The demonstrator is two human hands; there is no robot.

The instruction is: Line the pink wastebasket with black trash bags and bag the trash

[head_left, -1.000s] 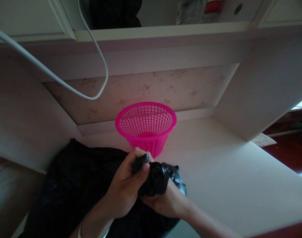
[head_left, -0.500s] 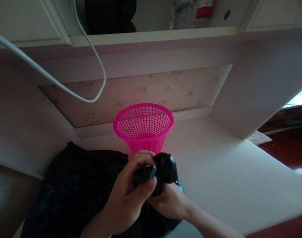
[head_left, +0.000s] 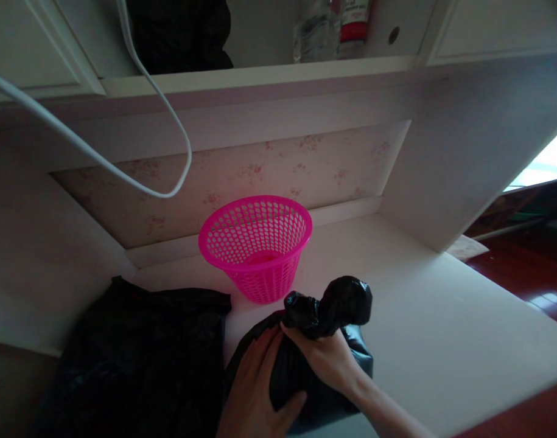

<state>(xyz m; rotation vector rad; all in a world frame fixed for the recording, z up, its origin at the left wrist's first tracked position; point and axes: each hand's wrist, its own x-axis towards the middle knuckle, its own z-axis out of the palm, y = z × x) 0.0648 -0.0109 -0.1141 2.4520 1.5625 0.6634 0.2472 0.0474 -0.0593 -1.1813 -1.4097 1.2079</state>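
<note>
The small black bag [head_left: 315,359] sits on the white table [head_left: 424,328], its neck twisted into a knotted bunch [head_left: 333,307] that stands up above the fingers. The right hand [head_left: 326,359] is clenched around the neck just under that bunch, fingertips [head_left: 293,331] pressed into the twist. The left hand [head_left: 255,389] lies flat and released against the bag's near-left side, fingers spread, thumb tucked low on the plastic; it steadies rather than grips.

To do this well, the right hand's pinch should sit close under the knot so the twist does not slacken, while the left palm presses the body down against the table so it cannot slide or roll. The plastic looks thin and slippery, so a firm squeeze with the pads seems wiser than pulling with the nails, which could tear it.

Just beyond the fingers stands a pink perforated basket [head_left: 256,243], upright, near the knot but not touching it. To the left of the left hand lies a larger flat heap of black plastic [head_left: 141,353], just beside the bag; whether the two touch I cannot tell. A white cable [head_left: 168,121] loops down from above, well apart from both hands.
</note>
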